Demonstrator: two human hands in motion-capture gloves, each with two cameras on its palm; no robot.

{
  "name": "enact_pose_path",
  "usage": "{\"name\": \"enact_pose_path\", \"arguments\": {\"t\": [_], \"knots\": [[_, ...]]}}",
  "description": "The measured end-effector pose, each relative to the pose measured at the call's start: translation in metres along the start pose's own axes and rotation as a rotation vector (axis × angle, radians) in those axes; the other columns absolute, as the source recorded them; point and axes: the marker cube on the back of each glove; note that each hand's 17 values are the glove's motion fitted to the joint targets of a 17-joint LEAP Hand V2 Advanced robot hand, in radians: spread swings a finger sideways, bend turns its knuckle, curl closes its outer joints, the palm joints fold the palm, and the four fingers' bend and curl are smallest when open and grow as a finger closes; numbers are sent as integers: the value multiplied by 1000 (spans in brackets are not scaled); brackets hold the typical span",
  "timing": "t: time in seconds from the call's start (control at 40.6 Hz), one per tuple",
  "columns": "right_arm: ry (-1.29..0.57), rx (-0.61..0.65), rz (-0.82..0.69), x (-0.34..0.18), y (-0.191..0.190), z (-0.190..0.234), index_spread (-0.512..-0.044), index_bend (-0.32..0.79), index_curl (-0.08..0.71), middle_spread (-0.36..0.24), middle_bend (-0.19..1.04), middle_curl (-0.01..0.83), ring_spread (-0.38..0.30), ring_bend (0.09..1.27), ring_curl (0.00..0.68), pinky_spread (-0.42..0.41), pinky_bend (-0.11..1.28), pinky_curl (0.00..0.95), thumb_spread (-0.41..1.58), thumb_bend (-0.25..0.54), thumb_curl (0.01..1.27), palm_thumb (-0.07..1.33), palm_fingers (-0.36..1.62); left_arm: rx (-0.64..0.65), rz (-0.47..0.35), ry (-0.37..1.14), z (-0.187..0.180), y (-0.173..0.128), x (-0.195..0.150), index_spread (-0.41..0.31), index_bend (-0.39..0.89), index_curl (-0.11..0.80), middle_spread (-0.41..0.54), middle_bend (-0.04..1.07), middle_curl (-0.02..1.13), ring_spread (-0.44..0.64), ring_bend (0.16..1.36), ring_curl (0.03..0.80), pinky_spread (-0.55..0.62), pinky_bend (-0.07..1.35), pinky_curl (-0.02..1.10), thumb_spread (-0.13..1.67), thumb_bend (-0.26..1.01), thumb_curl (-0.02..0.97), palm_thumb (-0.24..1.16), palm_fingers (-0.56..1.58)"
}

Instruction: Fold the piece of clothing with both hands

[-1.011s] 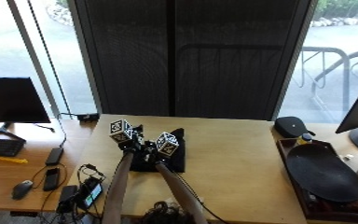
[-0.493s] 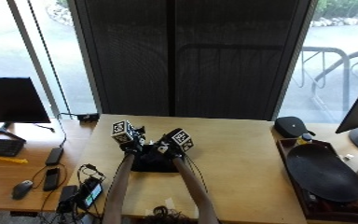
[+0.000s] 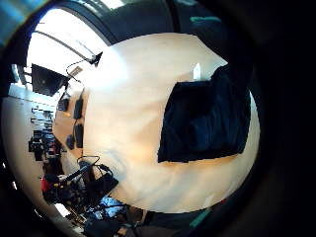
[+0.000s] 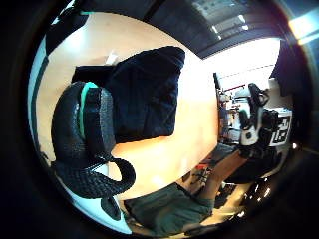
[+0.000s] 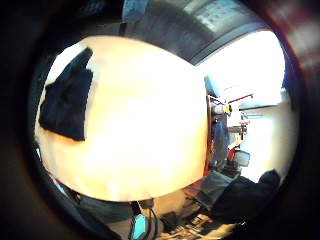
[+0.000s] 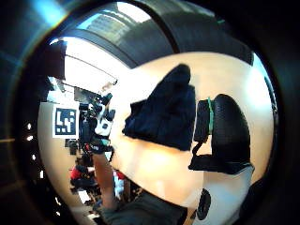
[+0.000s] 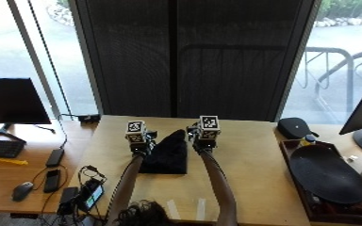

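Observation:
A dark piece of clothing [image 7: 165, 153] lies folded into a compact shape on the light wooden table [image 7: 250, 160]. My left hand [image 7: 140, 147] hovers at its left edge, and my right hand [image 7: 200, 141] is just off its far right corner. Neither hand holds cloth. Both little finger side palm views show the garment [image 3: 205, 118] lying flat on the table, away from the palms [image 5: 65, 100]. In the thumb side views, a gloved left thumb [image 4: 87, 129] and right thumb [image 6: 225, 131] stand free beside the garment [image 6: 164, 115].
A dark oval tray [image 7: 325, 179] and a black case [image 7: 297, 127] sit at the right end of the table. A side desk on the left holds a monitor [image 7: 12, 101], a mouse [image 7: 21, 190], devices and cables [image 7: 84, 193]. Two white strips [image 7: 171, 207] mark the near edge.
Both hands were close together over the garment. The right hand has moved right, off the cloth, and the left sits at its left edge. The folded garment now shows between them.

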Motion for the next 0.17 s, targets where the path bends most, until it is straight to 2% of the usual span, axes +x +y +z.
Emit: {"name": "enact_pose_path", "arguments": {"t": [0.049,0.173], "knots": [[59,63,77,11,-2,0,-252,170,337,112,160,348,139,192,328,254,543,349,1406,-17,462,806,291,-4,19,-1,0,2,7,-123,150,363,-65,198,434,134,418,335,336,223,334,1461,38,281,385,514],[42,142,75,15,-5,-2,-263,170,341,111,166,341,150,197,329,268,539,347,1436,-10,447,784,279,69,9,-70,0,-8,6,-123,150,362,-66,193,433,134,415,335,338,217,336,1449,23,283,377,515]]}}
